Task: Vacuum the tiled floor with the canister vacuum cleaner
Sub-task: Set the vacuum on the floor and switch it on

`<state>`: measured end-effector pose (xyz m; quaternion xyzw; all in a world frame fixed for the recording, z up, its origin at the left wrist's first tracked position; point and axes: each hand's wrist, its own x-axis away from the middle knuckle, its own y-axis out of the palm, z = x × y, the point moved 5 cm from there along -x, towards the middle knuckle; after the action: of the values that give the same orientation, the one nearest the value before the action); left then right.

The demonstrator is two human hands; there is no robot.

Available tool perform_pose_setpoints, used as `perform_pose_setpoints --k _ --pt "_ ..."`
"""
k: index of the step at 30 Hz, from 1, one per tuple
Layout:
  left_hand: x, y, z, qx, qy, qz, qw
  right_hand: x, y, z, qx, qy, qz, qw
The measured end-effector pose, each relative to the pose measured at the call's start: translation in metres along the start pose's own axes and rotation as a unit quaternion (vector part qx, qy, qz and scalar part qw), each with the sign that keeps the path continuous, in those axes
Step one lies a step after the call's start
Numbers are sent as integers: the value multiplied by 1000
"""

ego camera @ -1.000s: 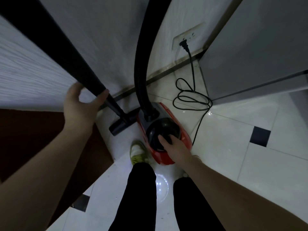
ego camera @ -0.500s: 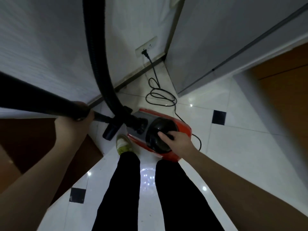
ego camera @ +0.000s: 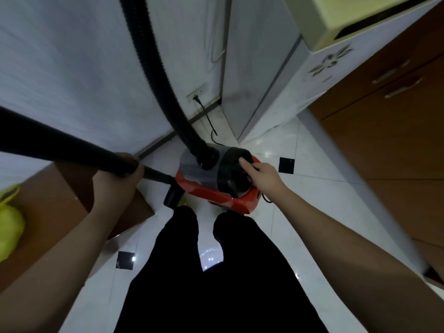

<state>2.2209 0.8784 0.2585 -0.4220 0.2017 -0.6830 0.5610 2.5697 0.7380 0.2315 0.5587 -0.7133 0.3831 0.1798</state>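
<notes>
left hand is wrapped round the wand, which runs left to right toward the red canister just ahead; right hand grips its top handle

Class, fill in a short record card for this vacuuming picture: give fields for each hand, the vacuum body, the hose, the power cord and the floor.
left hand: grips the black wand
right hand: holds the black handle on top of the canister
canister: red base, black and grey top, in front of the legs
hose: black, ribbed, rises from the canister's front
power cord: plugged into the wall socket
floor: glossy white tiles with small black insets
</notes>
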Motion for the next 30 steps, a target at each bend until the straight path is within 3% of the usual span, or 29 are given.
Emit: perform_pose_setpoints --k 6,13,24,30 --pt "87 -43 83 53 -12 42 998 37 -28 -25 -22 -8 -17 1000" --pt "136 -55 95 114 -35 70 990 61 -42 -46 -12 -6 -47 999" --pt "205 -82 44 116 -92 109 983 89 -8 -65 86 -44 -86 992" --pt "259 -91 -11 158 -160 160 961 103 31 -60 229 -127 -136 955"
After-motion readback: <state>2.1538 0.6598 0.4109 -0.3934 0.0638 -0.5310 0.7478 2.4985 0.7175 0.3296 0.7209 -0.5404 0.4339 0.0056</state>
